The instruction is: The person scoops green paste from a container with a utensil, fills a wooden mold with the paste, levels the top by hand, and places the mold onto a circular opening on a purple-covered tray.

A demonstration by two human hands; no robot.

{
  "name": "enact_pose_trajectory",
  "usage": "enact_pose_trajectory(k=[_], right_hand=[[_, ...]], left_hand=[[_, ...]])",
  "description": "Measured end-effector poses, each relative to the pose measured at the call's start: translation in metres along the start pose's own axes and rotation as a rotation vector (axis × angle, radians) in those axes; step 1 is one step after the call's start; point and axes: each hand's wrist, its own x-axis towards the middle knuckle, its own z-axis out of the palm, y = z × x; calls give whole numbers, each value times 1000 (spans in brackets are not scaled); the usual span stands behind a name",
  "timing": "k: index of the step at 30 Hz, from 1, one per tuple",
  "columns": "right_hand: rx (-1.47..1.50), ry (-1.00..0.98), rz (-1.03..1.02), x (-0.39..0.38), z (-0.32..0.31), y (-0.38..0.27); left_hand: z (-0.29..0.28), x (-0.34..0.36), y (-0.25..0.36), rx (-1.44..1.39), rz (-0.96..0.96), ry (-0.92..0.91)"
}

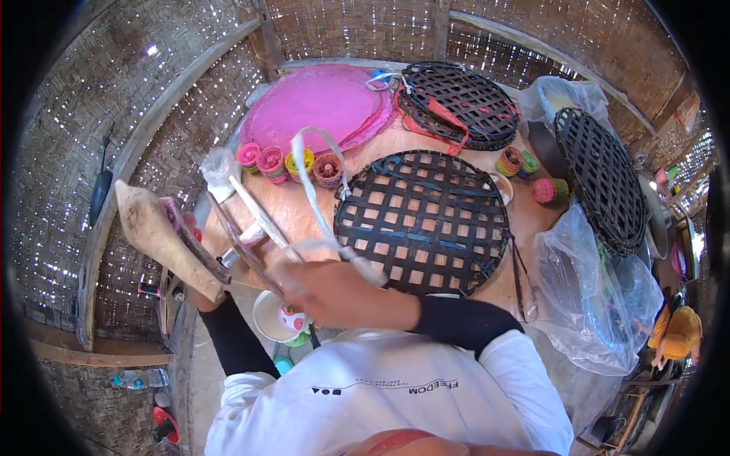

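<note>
At the left, a pale, club-shaped piece of wood (163,232) is held up off the table in my left hand (204,295), which the wood mostly hides. A darker strip runs along the wood's side. My right hand (334,295) crosses in front of my chest, smeared by motion, so its fingers cannot be read. Close to it are a dark stick (237,242) and a pale wooden stick (262,216). Just beyond lies a round black lattice tray (422,224) with square gaps. From its edge a whitish strap (310,182) loops up and down toward my right hand.
Pink round sheets (315,106) cover the table's far left, with small colourful cups (271,161) in front. More black lattice trays (456,106) lie at the back, and another (604,178) leans at the right. Clear plastic bags (597,296) hang over the right edge. A white bucket (270,313) stands below.
</note>
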Motion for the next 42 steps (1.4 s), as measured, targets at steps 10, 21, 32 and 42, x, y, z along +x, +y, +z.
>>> enact_pose_trajectory(k=[10, 21, 32, 42], right_hand=[[23, -597, -99, 35, -35, 12], [-391, 558, 43, 88, -72, 169], [-590, 159, -298, 137, -37, 155], [-768, -89, -95, 171, -142, 254]], left_hand=[[-87, -11, -10, 250, 66, 206], [-110, -17, -8, 125, -284, 204], [-6, -91, 18, 315, 18, -36], [14, -109, 14, 203, -201, -339]])
